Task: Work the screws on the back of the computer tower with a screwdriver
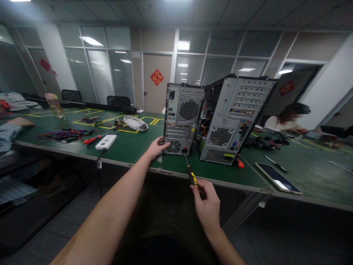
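A smaller computer case [179, 127] stands upright on the green table, its rear panel with vents and ports towards me. My left hand [156, 148] grips its lower left corner, the thumb on the rear panel and the fingers round the side. In my right hand [206, 200] is a black and yellow screwdriver [190, 173], held by the end of its handle. Its shaft points up, and the tip is at the bottom edge of the rear panel, below the power socket; whether it sits in a screw is too small to tell.
A larger, opened computer tower [220, 121] stands close on the right. Further right lie a phone [278, 178] and black cables [264, 141]. On the left are a white power bank [106, 142], a red screwdriver [92, 140] and coloured wires [67, 135]. Another person [286, 119] sits at the right.
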Action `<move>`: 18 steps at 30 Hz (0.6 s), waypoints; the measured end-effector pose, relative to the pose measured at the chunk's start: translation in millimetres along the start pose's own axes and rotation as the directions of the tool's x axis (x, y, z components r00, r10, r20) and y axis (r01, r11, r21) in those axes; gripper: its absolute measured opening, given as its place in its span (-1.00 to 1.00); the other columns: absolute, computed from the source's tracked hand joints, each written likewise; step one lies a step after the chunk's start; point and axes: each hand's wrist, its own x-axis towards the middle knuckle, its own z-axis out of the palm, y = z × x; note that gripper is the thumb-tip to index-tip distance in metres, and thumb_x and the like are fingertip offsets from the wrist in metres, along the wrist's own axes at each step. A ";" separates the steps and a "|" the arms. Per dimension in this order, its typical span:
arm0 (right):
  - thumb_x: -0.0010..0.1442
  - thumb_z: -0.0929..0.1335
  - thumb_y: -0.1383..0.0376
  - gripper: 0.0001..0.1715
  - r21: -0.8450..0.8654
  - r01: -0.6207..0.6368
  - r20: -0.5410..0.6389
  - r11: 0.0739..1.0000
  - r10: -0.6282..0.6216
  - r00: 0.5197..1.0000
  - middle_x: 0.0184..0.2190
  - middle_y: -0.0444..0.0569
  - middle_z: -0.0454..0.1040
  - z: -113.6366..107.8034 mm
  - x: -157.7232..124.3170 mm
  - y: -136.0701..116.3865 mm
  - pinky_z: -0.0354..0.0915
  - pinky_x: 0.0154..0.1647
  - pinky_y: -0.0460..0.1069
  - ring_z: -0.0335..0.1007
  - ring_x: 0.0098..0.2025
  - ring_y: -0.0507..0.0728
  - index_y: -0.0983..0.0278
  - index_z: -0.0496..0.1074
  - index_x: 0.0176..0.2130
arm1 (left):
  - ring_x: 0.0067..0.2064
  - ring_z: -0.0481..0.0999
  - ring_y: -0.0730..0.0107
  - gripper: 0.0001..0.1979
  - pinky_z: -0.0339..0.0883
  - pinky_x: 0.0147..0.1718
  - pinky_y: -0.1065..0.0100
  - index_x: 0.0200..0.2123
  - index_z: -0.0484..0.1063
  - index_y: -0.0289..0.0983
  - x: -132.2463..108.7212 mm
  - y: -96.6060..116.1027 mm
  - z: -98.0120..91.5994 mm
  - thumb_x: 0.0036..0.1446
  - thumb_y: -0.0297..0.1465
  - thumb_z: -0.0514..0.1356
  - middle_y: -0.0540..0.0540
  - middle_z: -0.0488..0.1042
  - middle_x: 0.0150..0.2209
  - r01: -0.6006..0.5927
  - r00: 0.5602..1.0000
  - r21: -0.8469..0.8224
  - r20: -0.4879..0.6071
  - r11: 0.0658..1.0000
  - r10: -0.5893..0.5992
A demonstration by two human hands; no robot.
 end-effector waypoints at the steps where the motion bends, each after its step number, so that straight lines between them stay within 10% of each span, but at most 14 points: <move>1: 0.43 0.45 0.24 -0.90 -0.014 0.013 -0.006 1.000 -0.013 1.000 -0.13 0.03 0.61 0.1 0.2 0.4 0.56 -0.11 0.06 0.60 -0.10 0.21 0.20 0.61 -0.10 | 0.25 0.60 -0.06 -0.30 0.35 0.37 -0.12 0.12 0.49 -0.31 -0.3 0.6 0.3 -0.03 -0.20 0.60 -0.41 0.55 0.27 0.001 1.000 0.002 -0.003 1.000 -0.001; 11: 0.45 0.40 0.30 -0.76 -0.070 0.080 0.005 0.994 -0.079 0.997 0.00 0.07 0.62 1.8 -0.4 1.2 0.56 0.10 0.15 0.61 0.05 0.24 0.16 0.66 0.04 | 0.26 0.59 -0.03 -0.33 0.35 0.37 -0.08 0.14 0.49 -0.31 1.5 -0.7 0.8 0.01 -0.25 0.59 -0.40 0.55 0.27 0.007 1.000 0.009 -0.011 1.000 -0.006; 18: 0.41 0.46 0.23 -0.87 0.021 -0.024 0.001 1.000 0.024 1.000 -0.12 0.06 0.63 2.6 -1.1 4.1 0.61 -0.14 0.07 0.63 -0.13 0.21 0.21 0.61 -0.08 | 0.25 0.60 -0.03 -0.31 0.37 0.36 -0.10 0.16 0.50 -0.30 2.4 -2.9 -0.2 0.00 -0.25 0.59 -0.38 0.57 0.25 0.008 1.000 0.007 -0.014 1.000 -0.008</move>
